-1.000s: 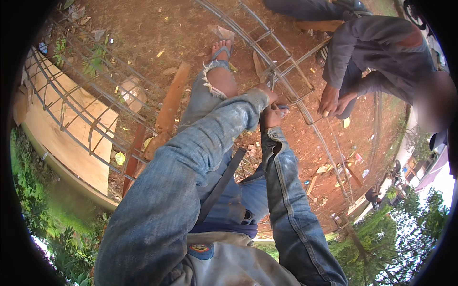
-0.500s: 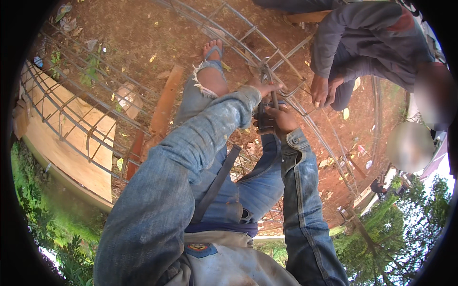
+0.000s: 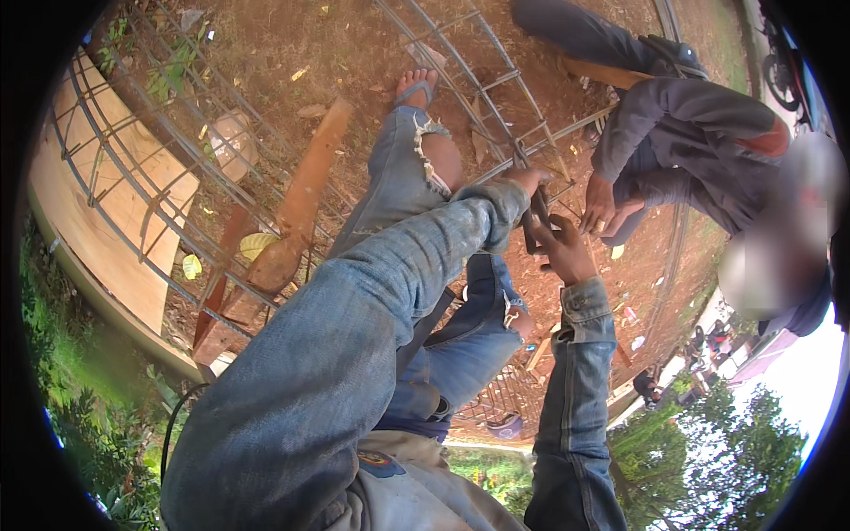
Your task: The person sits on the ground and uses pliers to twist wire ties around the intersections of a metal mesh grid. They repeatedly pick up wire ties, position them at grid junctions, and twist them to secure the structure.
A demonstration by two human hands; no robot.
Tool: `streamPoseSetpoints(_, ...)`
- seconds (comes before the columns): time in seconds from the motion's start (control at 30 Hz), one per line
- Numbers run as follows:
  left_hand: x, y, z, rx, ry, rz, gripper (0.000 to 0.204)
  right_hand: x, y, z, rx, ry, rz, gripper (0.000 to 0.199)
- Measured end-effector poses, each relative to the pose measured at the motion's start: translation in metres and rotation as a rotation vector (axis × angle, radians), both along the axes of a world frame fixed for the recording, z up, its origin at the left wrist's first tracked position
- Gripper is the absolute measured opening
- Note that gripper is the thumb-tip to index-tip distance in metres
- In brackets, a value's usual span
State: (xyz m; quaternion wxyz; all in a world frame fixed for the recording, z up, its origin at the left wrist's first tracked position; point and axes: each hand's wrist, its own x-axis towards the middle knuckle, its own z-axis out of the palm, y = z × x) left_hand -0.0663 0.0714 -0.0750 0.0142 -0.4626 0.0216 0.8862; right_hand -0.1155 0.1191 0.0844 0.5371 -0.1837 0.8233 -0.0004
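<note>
Reddish soil (image 3: 359, 40) is spanned by a rebar cage (image 3: 517, 73), at which dark pincers (image 3: 537, 209) are clasped by left hand (image 3: 529, 180) and right hand (image 3: 569, 255), presumably for steadier control.

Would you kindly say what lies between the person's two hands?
The head view shows a dark metal tool stretching between the left hand and the right hand.

the rebar frame (image 3: 482, 88) lies between wooden plank (image 3: 314, 168) and co-worker (image 3: 699, 128).
</note>
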Motion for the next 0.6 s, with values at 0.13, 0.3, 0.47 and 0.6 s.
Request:
streamPoseSetpoints(0.13, 0.003, -0.013, 0.033, -0.064, -0.063, -0.093, 0.025, 0.011, 0.004, -0.01, 0.087, 0.355, 0.661, 0.06)
streamPoseSetpoints(0.3, -0.008, -0.005, 0.015, -0.092, 0.027, 0.045, 0.031, -0.006, -0.02, -0.018, 0.224, 0.415, 0.77, 0.041)
streamPoseSetpoints(0.47, -0.005, -0.007, 0.023, -0.049, 0.255, 0.102, 0.046, -0.077, -0.049, -0.015, 0.406, -0.039, 0.174, 0.031)
streamPoseSetpoints(0.6, -0.033, 0.024, -0.024, -0.285, -0.189, -0.064, 0.05, -0.063, -0.088, 0.001, 0.435, -0.178, -0.151, 0.031)
